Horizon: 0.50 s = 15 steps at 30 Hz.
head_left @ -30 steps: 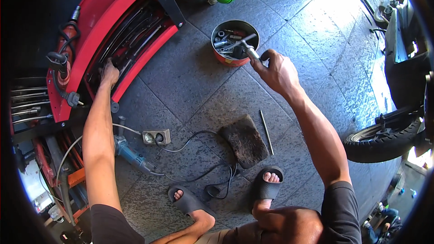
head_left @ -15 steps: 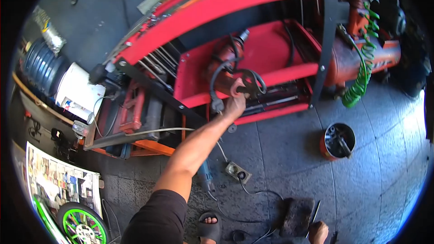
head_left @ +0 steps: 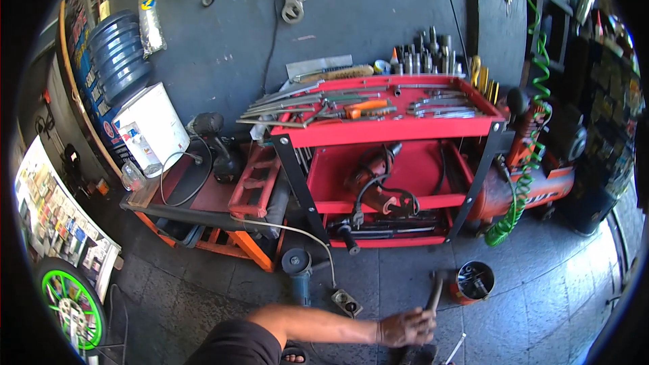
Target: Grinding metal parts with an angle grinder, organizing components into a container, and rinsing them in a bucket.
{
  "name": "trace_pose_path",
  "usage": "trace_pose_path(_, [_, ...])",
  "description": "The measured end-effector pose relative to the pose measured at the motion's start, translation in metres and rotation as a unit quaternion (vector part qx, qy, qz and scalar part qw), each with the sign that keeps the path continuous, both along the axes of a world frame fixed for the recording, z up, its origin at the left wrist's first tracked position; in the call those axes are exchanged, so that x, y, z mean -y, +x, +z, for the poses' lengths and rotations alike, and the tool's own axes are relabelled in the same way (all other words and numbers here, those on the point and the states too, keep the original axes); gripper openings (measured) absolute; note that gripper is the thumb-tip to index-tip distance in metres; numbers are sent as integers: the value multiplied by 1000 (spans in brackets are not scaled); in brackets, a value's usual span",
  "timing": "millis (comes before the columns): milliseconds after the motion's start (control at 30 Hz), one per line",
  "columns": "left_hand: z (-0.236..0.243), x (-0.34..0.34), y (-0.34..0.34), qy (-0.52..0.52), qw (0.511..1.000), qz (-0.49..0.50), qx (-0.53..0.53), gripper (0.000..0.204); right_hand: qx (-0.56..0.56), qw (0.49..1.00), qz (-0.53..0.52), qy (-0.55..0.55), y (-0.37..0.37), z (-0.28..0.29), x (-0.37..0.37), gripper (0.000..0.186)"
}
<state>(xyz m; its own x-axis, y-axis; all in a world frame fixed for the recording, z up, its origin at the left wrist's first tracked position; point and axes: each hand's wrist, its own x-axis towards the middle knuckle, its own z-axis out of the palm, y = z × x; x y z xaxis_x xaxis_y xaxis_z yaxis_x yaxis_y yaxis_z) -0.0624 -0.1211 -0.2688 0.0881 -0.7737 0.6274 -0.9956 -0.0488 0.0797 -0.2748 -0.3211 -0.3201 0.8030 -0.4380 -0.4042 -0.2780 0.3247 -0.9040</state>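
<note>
My left arm comes in from the lower edge and stretches to the right, low over the floor. My left hand (head_left: 406, 328) is closed round the handle of what looks like a hammer (head_left: 435, 292); its dark head points away from me, close to a bucket (head_left: 475, 282) full of dark metal parts. Just below the hand, a dark block (head_left: 419, 355) is partly cut off by the lower edge. Beside the block a slim pale metal rod (head_left: 456, 348) slants upward, its lower end out of sight. My right hand does not show.
A red tool cart (head_left: 385, 136) carries wrenches, with a corded drill (head_left: 370, 179) on its middle shelf. An angle grinder (head_left: 299, 277) stands on the floor near a socket strip (head_left: 346, 302). Right of the cart is an air compressor (head_left: 520, 192) with a green coiled hose (head_left: 503, 226).
My left hand has left the cart's shelves and come down to the right, now with the hammer in it. My right hand has dropped out of view. The view has tilted up.
</note>
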Motion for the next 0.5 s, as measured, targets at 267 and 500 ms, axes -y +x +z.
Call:
trace_pose_path(267, [-10,23,-102,33,997,17,-68,28,2,968,5,249,24,-33,-1,34])
trace_pose_path(500, [-41,15,-149,24,998,-17,-57,50,36,973,109,-202,-10,-22,-7,20])
